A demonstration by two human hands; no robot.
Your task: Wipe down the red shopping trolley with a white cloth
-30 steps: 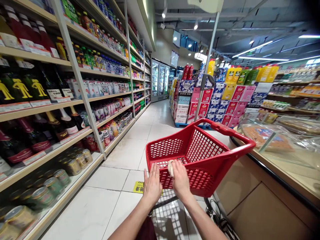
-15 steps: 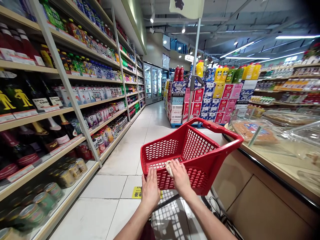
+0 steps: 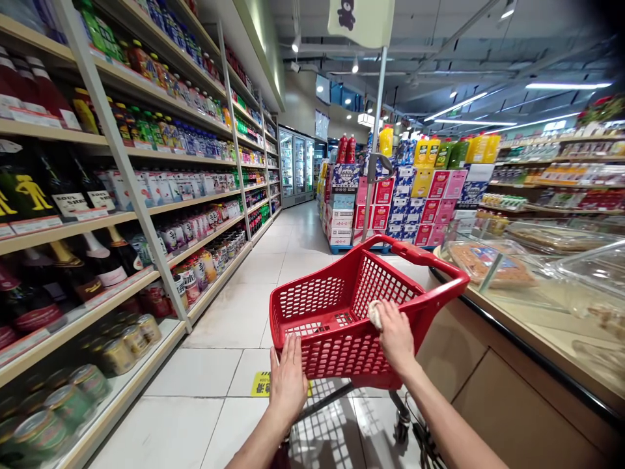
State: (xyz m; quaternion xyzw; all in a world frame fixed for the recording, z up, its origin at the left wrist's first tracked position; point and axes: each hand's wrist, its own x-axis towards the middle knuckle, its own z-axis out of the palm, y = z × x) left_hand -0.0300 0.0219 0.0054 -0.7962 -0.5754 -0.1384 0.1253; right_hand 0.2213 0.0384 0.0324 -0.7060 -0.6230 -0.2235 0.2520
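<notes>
A red plastic shopping cart [image 3: 336,348] stands sideways in front of me, its handle toward the right. My left hand [image 3: 289,376] lies flat against the near side by the low front corner, fingers stretched out and holding nothing. Farther right, my right hand [image 3: 394,335] presses a whitish cloth [image 3: 375,314] onto the cart's near top rim. Its fingers are bent over the cloth, which sticks out on their left. Through the mesh the basket floor shows bare.
Drink shelves [image 3: 195,195] line the left side. A glass-covered food counter [image 3: 525,332] stands close on the right. Stacked drink cartons [image 3: 415,202] rise behind the cart, before a pole with a flag [image 3: 361,23]. A yellow floor sticker [image 3: 261,384] lies below my left hand.
My right hand has slid right along the cart's rim with the cloth, toward the handle. My left hand stays at the front corner. The view has shifted slightly.
</notes>
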